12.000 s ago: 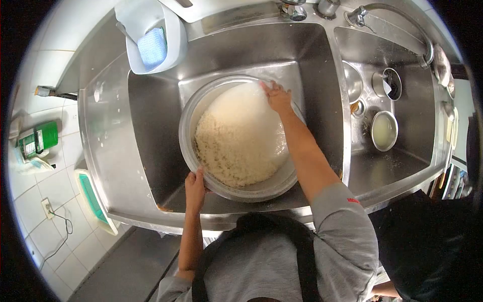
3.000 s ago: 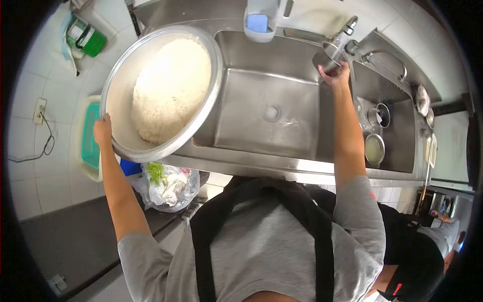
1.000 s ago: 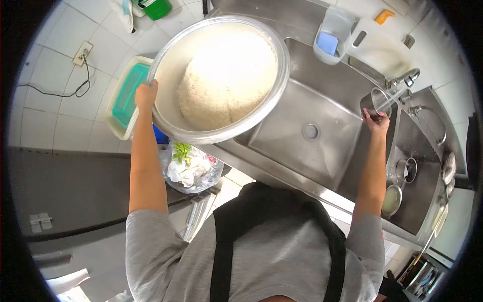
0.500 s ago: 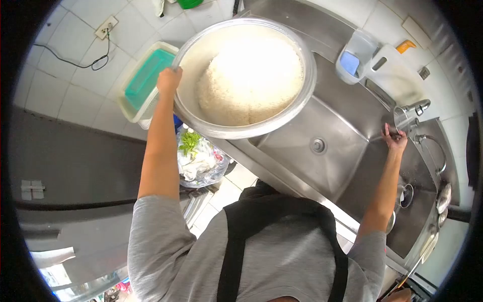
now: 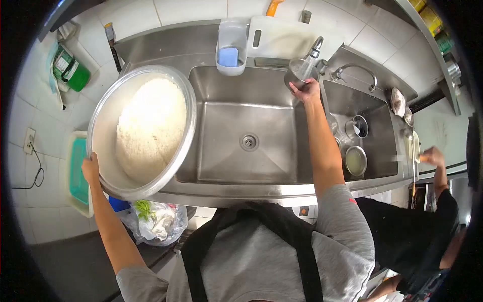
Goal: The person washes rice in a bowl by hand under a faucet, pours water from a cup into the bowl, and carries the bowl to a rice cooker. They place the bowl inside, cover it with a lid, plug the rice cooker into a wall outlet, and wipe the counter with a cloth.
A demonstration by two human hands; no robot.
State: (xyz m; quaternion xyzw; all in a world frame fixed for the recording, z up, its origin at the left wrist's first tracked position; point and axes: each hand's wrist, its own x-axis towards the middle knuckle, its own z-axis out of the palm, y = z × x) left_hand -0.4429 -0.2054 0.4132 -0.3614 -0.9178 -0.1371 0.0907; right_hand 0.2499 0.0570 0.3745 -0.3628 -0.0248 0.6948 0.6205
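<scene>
We record the left hand (image 5: 91,169) closed on the near-left rim of a large metal basin (image 5: 107,126), tilted and bearing a mound of white grains (image 5: 153,128). The basin is at the left of the large sink (image 5: 249,166); we cannot tell whether its base touches the desk (image 5: 241,189). We find the right hand (image 5: 307,91) gripping a metal cup (image 5: 293,79) beneath the faucet (image 5: 316,48), water running in. We note a bowl of cloudy liquid (image 5: 356,160) in the small sink (image 5: 378,132).
</scene>
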